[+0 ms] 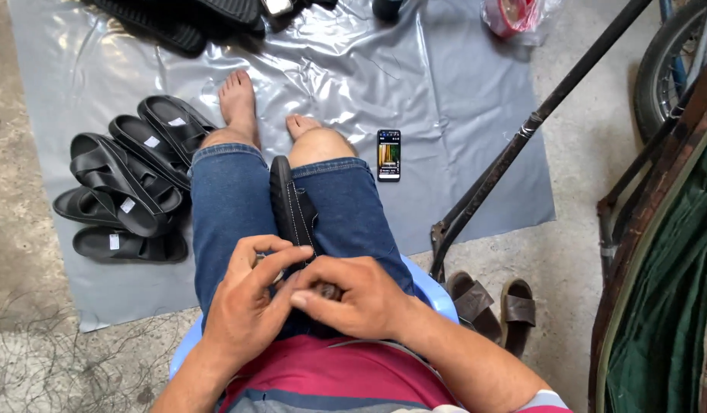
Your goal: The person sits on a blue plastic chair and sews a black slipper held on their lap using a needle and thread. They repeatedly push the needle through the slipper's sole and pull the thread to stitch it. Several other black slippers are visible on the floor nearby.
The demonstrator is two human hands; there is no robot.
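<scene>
The black sandal [290, 203] stands on edge between your knees, its near end under your hands. Your left hand [250, 302] curls its fingers against that end, and your right hand [353, 294] pinches something small beside it; what, you cannot tell.

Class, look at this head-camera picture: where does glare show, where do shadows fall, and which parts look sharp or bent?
Head view: soft daylight; glare streaks the wrinkled grey plastic sheet. Faint shadow lies beside the pile of black sandals. The left hand and right hand on the black sandal look sharp, and the dark metal pole appears slightly bowed toward the frame edge.
</scene>
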